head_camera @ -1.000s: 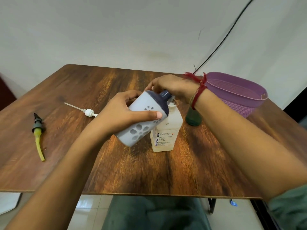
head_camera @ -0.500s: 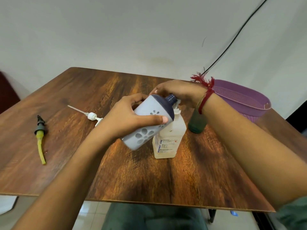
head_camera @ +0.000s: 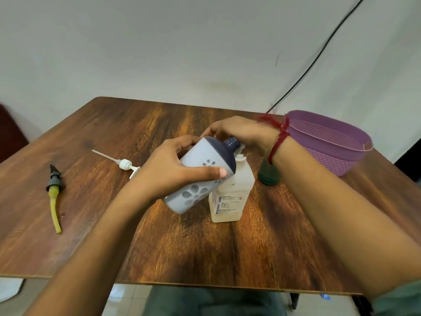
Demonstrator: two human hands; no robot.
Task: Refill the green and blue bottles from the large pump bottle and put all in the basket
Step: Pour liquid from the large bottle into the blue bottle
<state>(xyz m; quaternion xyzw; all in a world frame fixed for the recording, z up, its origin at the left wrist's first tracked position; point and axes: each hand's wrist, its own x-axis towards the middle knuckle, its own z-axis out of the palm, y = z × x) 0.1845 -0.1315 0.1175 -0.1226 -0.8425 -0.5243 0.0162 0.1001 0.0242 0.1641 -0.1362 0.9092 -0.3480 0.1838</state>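
Two hands are at work over the middle of the brown wooden table (head_camera: 205, 247). The left hand (head_camera: 173, 169) grips the pale blue plastic bottle with flower markings and a dark navy shoulder (head_camera: 198, 185) round its body, with the thumb across the near side. The blue bottle is off the table and tilted, base down to the left. Its neck points up to the right, beside the mouth of the large translucent rectangular bottle with a printed label (head_camera: 230, 197). That large bottle stands upright with its pump removed.

The right hand (head_camera: 241, 131) arches over both necks with fingers curled. What it holds, if anything, is hidden, so its grip cannot be determined.

The dark green bottle (head_camera: 268, 174) stands just right of the large bottle, partly behind the right wrist. The purple woven-pattern plastic basket (head_camera: 330, 160) sits at the far right, with nothing visible inside. The white pump head with dip tube (head_camera: 124, 163) lies to the left. A dark cap with a yellow-green tube (head_camera: 54, 190) lies further left.

Assessment: the step appears to be work at the blue bottle's neck as part of refilling.

- Steady the large bottle, as the tilted one is close against it and could tip it.
- Align the two openings.
- Clear the fingers from the mouths before any liquid moves.
- Pour slowly.
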